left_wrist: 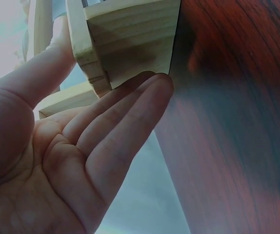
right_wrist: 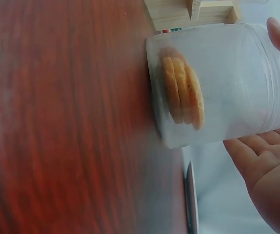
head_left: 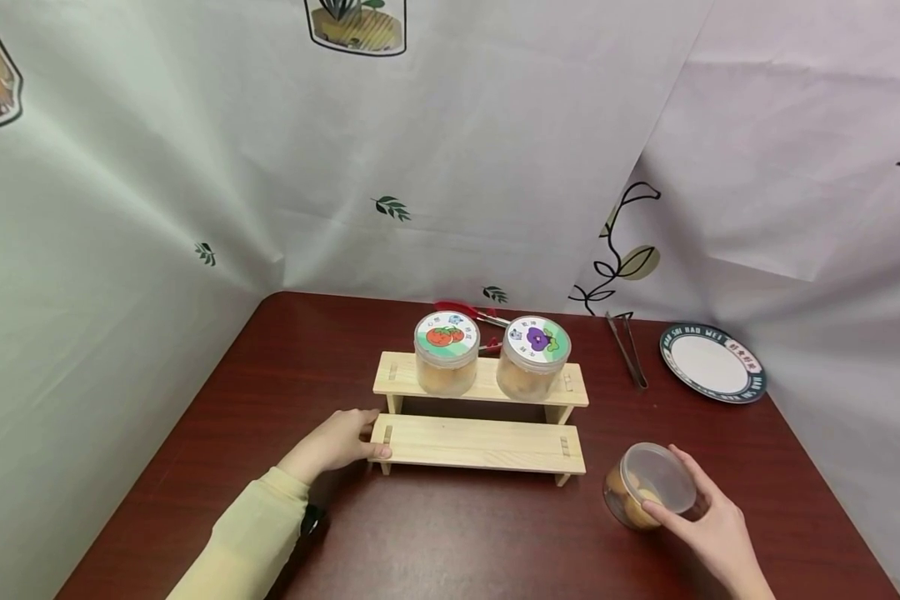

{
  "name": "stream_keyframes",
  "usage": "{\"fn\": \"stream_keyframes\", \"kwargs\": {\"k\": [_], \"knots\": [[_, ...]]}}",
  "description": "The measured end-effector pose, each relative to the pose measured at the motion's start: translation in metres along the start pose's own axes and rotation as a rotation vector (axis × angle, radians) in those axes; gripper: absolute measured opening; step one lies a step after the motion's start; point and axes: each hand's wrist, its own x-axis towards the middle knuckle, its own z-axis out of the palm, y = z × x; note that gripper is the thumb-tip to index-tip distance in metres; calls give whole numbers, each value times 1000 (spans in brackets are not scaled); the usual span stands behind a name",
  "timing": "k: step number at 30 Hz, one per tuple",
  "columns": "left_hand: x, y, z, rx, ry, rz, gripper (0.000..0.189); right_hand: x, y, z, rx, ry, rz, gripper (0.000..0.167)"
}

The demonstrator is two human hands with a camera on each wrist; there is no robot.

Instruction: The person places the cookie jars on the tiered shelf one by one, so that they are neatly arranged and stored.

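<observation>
My left hand [head_left: 337,442] grips the left end of the lower tier of a pale wooden two-step display rack [head_left: 480,443]. In the left wrist view, the fingers [left_wrist: 125,122] lie nearly straight against the rack's end board, the thumb on its other side. To the right of the rack, my right hand [head_left: 716,525] holds a clear plastic jar [head_left: 648,483] between thumb and fingers. Several round, golden biscuits [right_wrist: 181,92] lie at the jar's bottom. Whether its translucent top is a lid, I cannot tell.
On the upper tier stand two jars with picture labels, an orange-fruit one [head_left: 446,352] and a purple one [head_left: 532,357]. Behind them lie red-handled utensils [head_left: 457,309]. Metal tongs [head_left: 628,352] and a rimmed plate [head_left: 712,363] lie at the back right, near the curtain.
</observation>
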Motion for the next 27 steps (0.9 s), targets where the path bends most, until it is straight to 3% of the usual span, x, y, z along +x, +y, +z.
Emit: {"fn": "stream_keyframes", "kwargs": {"k": [7, 19, 27], "knots": [[0, 1, 0, -16, 2, 2, 70, 3, -4, 0, 35, 31, -52, 78], [-1, 1, -1, -16, 7, 8, 70, 4, -12, -7, 83, 18, -101, 79], [-2, 2, -1, -34, 2, 1, 73, 6, -29, -14, 91, 36, -128, 78]]}}
